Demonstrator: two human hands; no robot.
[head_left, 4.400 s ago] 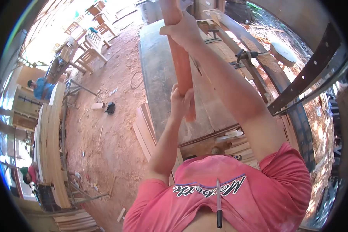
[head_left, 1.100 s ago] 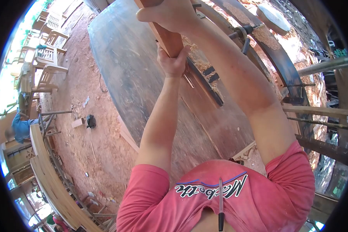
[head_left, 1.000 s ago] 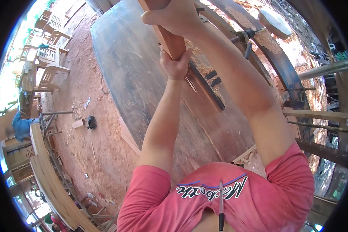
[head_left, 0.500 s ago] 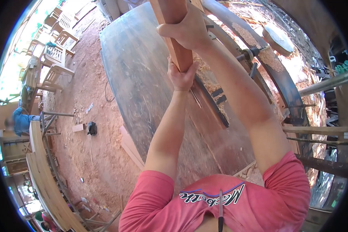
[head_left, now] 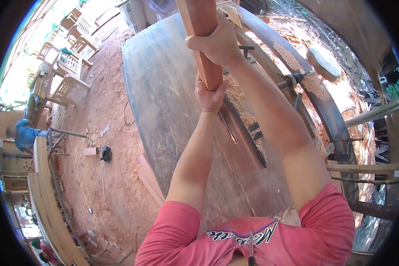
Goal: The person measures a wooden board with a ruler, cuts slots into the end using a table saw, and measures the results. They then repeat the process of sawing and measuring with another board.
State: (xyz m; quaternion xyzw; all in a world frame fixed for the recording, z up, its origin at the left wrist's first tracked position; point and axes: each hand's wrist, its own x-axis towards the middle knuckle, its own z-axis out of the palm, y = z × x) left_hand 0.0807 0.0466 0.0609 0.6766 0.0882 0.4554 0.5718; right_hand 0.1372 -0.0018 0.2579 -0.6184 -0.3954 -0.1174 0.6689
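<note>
A squared reddish-brown wooden beam (head_left: pixel 198 18) runs from the top edge down to the middle of the view, raised above a large worn wooden worktable (head_left: pixel 157 84). My left hand (head_left: pixel 210 95) grips its near end from below, thumb and fingers on either side. Further up the beam, my right hand (head_left: pixel 219 44) is wrapped round it with the thumb across its face. Under and beside the hands, a dark slot with a metal edge (head_left: pixel 246 133) is set in the tabletop, with wood shavings next to it.
A metal shaft with a dark collar (head_left: pixel 290 81) lies right of my right forearm. Wooden chairs (head_left: pixel 68 62) stand at the far left, near a person in blue (head_left: pixel 26 134). Long planks (head_left: pixel 53 204) lie at lower left; a black bag (head_left: pixel 105 154) is on the dirt floor.
The view has shifted slightly, so the table and surroundings appear a little lower and further right. Both hands keep their hold on the beam, which appears slightly lower.
</note>
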